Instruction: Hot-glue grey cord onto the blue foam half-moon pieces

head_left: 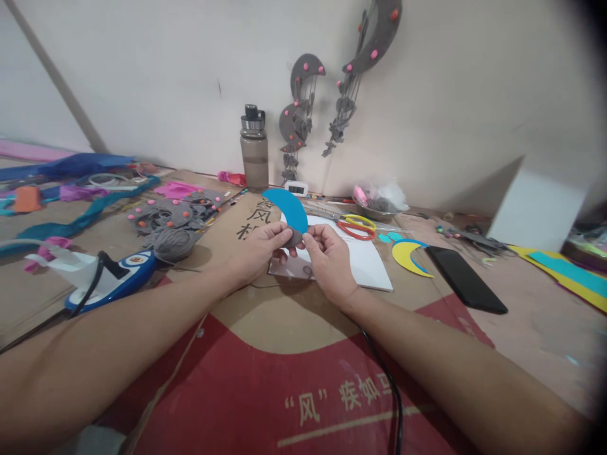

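Blue crescent [286, 205] noted in the head view, held up in front of me over a white sheet [372, 265], its bare tip pointing up and to the left. Grip: my left hand [263, 248] has thumb and fingers pinched together on the lower end; my right hand [332, 260] is likewise closed, thumb and finger nipping the opposite edge of that same end. Both bear on one piece.

Progress: the lower end carries a grey covering [294, 237], which I judge to be wound yarn. Above it the face shows bare blue, so I rate the covering as early, with the greater part outstanding. What lies beneath my fingers cannot be verified.

Supplies: a ball of yarn [174, 244] lies to the left, beside a glue gun [116, 281]; scissors [349, 225] lie at the sheet's far edge. To the right, a yellow crescent [405, 258], with a blue piece [408, 241] showing beneath, has no grey on its visible face; recorded as not begun. For comparison, grey crescents [303, 66] with pink and orange dots hang against the wall [165, 76], covered as far as visible.
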`<state>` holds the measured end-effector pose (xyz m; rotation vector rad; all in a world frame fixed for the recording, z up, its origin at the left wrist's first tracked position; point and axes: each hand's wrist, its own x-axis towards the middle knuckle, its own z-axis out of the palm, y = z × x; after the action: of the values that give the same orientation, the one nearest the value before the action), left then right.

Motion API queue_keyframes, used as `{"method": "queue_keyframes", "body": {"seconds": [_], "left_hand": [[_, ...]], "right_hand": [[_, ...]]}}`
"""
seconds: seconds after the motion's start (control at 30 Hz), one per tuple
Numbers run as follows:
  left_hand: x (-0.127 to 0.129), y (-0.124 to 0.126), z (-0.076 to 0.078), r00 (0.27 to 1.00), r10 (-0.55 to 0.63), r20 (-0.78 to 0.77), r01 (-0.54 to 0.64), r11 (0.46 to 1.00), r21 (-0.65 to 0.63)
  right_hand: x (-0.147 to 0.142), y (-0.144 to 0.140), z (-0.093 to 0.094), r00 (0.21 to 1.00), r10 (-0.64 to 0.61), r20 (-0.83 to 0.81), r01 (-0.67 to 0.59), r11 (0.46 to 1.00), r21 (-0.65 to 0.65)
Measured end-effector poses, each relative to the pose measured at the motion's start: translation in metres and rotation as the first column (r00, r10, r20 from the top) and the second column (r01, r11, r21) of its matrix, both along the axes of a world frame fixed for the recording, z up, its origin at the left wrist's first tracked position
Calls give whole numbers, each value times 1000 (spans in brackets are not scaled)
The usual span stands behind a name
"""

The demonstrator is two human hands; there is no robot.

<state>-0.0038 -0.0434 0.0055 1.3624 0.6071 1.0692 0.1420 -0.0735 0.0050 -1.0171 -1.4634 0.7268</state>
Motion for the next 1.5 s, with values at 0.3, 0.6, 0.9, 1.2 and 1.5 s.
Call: {"method": "queue_keyframes", "body": {"seconds": [0.3, 0.6, 0.9, 1.2, 1.5], "left_hand": [[0, 0, 3, 958, 247, -145, -234, 967, 103], [0, -11, 6, 719, 609, -333, -317, 715, 623], [4, -7, -2, 787, 534, -308, -333, 788, 517], [13, 3, -13, 854, 485, -188, -373, 823, 429], [6, 5, -9, 892, 423, -161, -363, 880, 305]], "right_hand": [[-1, 1, 1, 998, -58, 23, 57, 997, 45], [-2, 2, 2, 992, -123, 27, 122, 991, 59], [-2, 2, 3, 982, -157, 102, 149, 986, 77], [-3, -1, 3, 985, -71, 159, 54, 992, 110], [-5, -4, 1, 942, -30, 335, -40, 979, 198]]}}
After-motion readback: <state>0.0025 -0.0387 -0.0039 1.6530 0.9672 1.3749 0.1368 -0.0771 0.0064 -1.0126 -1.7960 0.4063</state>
